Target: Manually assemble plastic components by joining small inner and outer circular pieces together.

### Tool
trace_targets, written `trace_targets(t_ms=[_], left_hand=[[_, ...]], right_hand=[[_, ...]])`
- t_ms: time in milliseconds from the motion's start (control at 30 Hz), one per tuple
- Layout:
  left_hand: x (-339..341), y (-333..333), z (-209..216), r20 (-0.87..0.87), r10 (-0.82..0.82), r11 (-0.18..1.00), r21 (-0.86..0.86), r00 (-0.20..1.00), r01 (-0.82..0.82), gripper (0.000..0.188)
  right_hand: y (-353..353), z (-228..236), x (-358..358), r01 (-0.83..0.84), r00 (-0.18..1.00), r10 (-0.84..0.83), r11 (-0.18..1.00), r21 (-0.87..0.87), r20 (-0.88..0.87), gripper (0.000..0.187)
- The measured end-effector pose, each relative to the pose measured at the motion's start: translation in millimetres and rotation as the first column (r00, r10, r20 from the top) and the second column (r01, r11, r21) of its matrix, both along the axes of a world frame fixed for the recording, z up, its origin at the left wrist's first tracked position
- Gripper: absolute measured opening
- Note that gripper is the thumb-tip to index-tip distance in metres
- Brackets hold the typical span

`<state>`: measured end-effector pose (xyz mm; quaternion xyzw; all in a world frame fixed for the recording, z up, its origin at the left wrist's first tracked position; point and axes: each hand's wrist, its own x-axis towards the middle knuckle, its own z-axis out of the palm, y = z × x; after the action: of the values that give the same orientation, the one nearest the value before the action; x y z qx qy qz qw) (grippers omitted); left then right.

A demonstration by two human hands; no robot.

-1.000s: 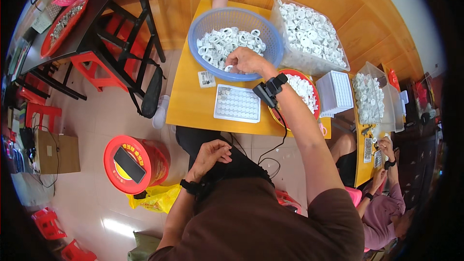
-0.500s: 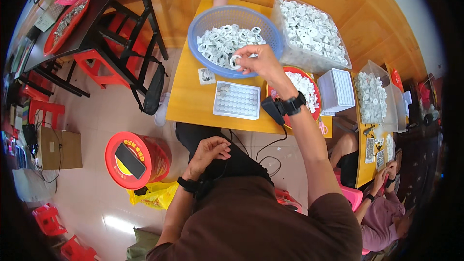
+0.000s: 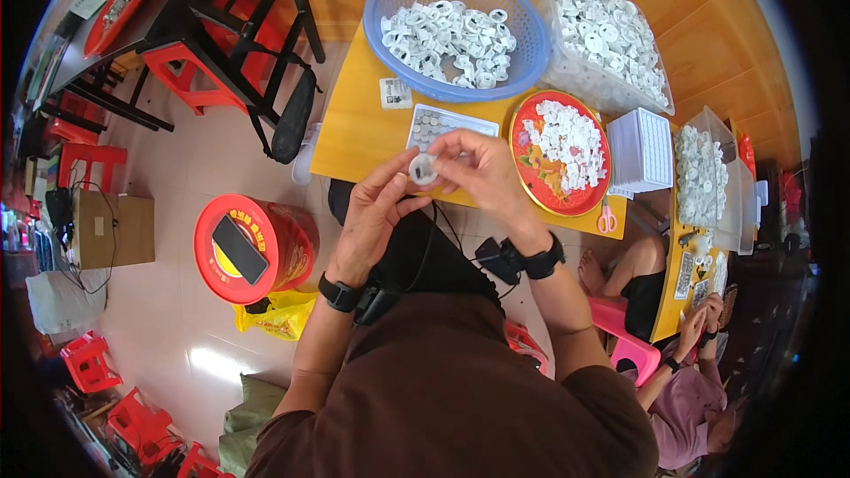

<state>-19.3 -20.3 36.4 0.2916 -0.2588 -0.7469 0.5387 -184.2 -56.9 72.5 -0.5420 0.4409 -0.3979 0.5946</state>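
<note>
1. Both hands meet in front of the body, over the near edge of the yellow surface (image 3: 354, 137), pinching one small white plastic ring (image 3: 423, 169) between them.
2. Left hand (image 3: 374, 215): fingers curled, thumb and fingertips closed on the ring's left side. Black wrist strap on it.
3. Right hand (image 3: 482, 173): fingers bent, tips closed on the ring's right and top side. Black wrist strap too, with a small black device hanging by a cable beside it.
4. The ring is in the air, clear of the surface, just in front of the white compartment tray (image 3: 443, 128).
5. The tray lies flat on the surface, partly hidden by the hands; its cells hold small grey parts, too small to tell more.
6. Blue perforated basket (image 3: 382, 2) behind the tray, full of white rings of the same kind.
7. Red round plate (image 3: 524, 173) to the right of the tray, heaped with small white pieces.
8. Clear plastic bin (image 3: 567, 80) behind the plate, packed with white parts.
9. White stack of trays (image 3: 644, 150) right of the plate; scissors (image 3: 606, 219) at the near right edge of the surface.
10. Red round tub (image 3: 252, 248) on the floor at left, a black phone lying on its lid.
11. Another person sits at lower right, on a pink stool, hands at a second surface.
</note>
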Motion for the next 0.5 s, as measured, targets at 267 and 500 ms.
trace_targets(t_ms=[267, 500], left_hand=[[12.7, 19.3, -37.4, 0.006, -0.068, 0.991, 0.120, 0.998, 0.066, 0.031], [18.9, 19.4, -40.5, -0.038, -0.020, 0.990, 0.138, 0.999, 0.025, 0.029]], right_hand=[[30.7, -31.8, 11.1, 0.113, 0.975, -0.119, 0.993, -0.039, -0.187, 0.004], [-16.8, -50.0, 13.0, 0.186, 0.767, -0.440, 0.849, -0.495, -0.467, 0.009]])
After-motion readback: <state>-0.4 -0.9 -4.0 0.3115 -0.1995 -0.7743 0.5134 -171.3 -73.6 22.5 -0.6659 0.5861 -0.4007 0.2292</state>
